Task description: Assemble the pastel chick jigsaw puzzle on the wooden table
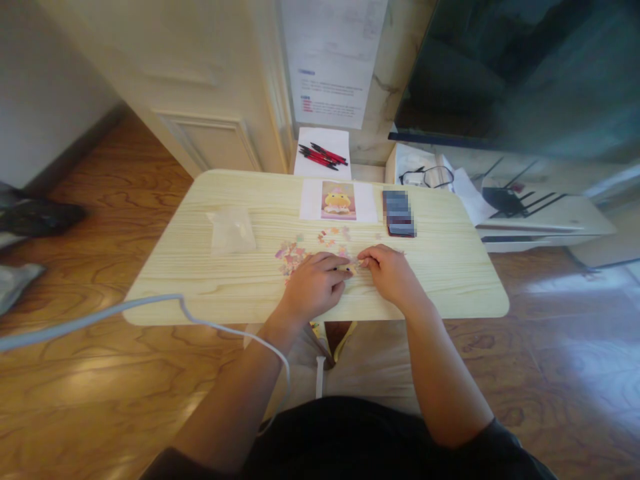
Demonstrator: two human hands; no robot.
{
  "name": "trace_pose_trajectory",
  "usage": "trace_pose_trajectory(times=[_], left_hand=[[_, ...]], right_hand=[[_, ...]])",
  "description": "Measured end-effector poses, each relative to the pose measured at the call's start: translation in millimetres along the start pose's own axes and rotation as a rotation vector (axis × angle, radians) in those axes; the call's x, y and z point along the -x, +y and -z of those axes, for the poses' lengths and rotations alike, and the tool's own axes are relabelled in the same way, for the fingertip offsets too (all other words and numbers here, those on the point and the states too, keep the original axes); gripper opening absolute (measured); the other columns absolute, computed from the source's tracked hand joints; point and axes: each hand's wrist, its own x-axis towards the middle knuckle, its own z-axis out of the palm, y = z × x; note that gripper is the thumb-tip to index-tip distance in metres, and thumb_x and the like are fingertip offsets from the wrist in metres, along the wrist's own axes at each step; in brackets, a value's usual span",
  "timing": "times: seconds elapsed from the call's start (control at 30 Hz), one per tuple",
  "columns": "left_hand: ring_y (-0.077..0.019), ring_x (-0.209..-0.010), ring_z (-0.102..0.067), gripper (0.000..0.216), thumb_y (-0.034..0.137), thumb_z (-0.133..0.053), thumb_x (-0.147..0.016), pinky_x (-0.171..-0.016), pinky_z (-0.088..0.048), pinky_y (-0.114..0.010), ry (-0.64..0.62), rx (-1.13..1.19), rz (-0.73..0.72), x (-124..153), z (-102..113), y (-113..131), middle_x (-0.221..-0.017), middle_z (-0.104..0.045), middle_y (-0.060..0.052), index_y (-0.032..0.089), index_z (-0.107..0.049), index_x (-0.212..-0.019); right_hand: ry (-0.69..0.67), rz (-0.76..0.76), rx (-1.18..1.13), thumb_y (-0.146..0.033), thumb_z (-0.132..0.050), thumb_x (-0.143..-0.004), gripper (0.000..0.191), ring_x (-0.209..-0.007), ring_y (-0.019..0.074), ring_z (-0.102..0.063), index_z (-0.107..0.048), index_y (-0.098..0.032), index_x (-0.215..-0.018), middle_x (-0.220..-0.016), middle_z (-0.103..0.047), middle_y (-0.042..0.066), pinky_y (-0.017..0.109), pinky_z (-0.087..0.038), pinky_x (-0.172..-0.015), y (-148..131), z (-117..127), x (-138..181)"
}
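My left hand point(316, 283) lies low over the table, its fingers stretched out to the right and touching partly joined jigsaw puzzle pieces point(356, 268). Thumb and forefinger of my right hand point(393, 275) are pinched together at the right edge of these pieces, on what looks like a puzzle piece, mostly hidden by the fingers. Beside the left hand spreads a pile of loose pink and orange puzzle pieces point(291, 256). A few more loose pieces point(334, 235) lie just beyond the hands. Behind them is a printed sheet with a picture of a yellow toy figure point(338, 200).
On the pale wooden table point(185, 280) rest a clear plastic bag point(233, 231) at left and a phone point(399, 213) at right. Red and black pens point(323, 157) lie on white paper behind. A pale cable point(220, 325) crosses the front left edge.
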Motion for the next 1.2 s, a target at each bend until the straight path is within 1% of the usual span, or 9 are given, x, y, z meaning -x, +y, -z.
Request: trace_pose_trajectory(times=[0.13, 0.27, 0.37, 0.47, 0.67, 0.83, 1.2], left_hand=[[-0.0240, -0.120, -0.065, 0.032, 0.016, -0.059, -0.094, -0.107, -0.052, -0.047, 0.000, 0.002, -0.005, 0, 0, 0, -0.130, -0.075, 0.000, 0.032, -0.083, -0.109], [-0.0243, -0.120, -0.065, 0.032, 0.016, -0.060, -0.094, -0.107, -0.052, -0.047, 0.005, -0.002, -0.012, 0, 0, 0, -0.130, -0.075, 0.000, 0.032, -0.082, -0.110], [-0.0242, -0.120, -0.065, 0.032, 0.015, -0.059, -0.094, -0.107, -0.052, -0.046, 0.004, -0.005, -0.015, 0, 0, -1, -0.130, -0.075, 0.001, 0.031, -0.082, -0.109], [-0.0241, -0.120, -0.065, 0.032, 0.015, -0.059, -0.094, -0.106, -0.053, -0.046, 0.001, -0.010, -0.013, 0, 0, -1, -0.130, -0.075, 0.001, 0.031, -0.082, -0.109], [-0.0242, -0.120, -0.065, 0.032, 0.016, -0.059, -0.094, -0.106, -0.052, -0.047, 0.002, -0.008, -0.001, 0, 0, 0, -0.129, -0.075, 0.000, 0.031, -0.082, -0.109], [-0.0246, -0.120, -0.065, 0.031, 0.017, -0.059, -0.094, -0.106, -0.053, -0.048, -0.001, -0.007, -0.004, 0, 1, 0, -0.128, -0.076, -0.001, 0.031, -0.083, -0.108], [-0.0245, -0.120, -0.065, 0.032, 0.016, -0.060, -0.094, -0.106, -0.053, -0.049, 0.003, -0.004, -0.002, 0, 0, 0, -0.127, -0.076, -0.002, 0.032, -0.083, -0.109]], right_hand=[[0.023, 0.001, -0.027, -0.008, -0.052, -0.096, 0.027, -0.099, 0.0201, -0.068, -0.074, -0.021, -0.106, -0.107, -0.073, 0.007, 0.032, -0.050, -0.091, -1, 4, 2], [0.041, 0.015, -0.055, -0.008, -0.049, -0.097, 0.028, -0.092, 0.0182, -0.069, -0.073, -0.019, -0.106, -0.106, -0.073, 0.008, 0.031, -0.052, -0.088, -1, 4, 1], [0.044, 0.012, -0.069, -0.010, -0.054, -0.096, 0.025, -0.096, 0.0196, -0.070, -0.072, -0.021, -0.109, -0.105, -0.075, 0.006, 0.032, -0.052, -0.090, 0, 4, 2], [0.009, -0.030, -0.107, -0.012, -0.057, -0.095, 0.026, -0.097, 0.0200, -0.072, -0.071, -0.024, -0.112, -0.103, -0.079, 0.004, 0.033, -0.052, -0.089, 1, 3, 2], [0.019, -0.067, -0.128, -0.010, -0.058, -0.091, 0.024, -0.091, 0.0187, -0.072, -0.073, -0.025, -0.104, -0.097, -0.079, 0.000, 0.032, -0.052, -0.085, 2, 0, 1], [0.052, -0.033, -0.130, -0.010, -0.058, -0.089, 0.022, -0.093, 0.0188, -0.070, -0.072, -0.024, -0.100, -0.098, -0.077, 0.002, 0.031, -0.051, -0.086, 2, -4, -2], [0.019, 0.017, -0.056, -0.006, -0.056, -0.089, 0.023, -0.090, 0.0181, -0.067, -0.071, -0.023, -0.096, -0.095, -0.074, 0.002, 0.030, -0.048, -0.086, -4, -2, -6]])
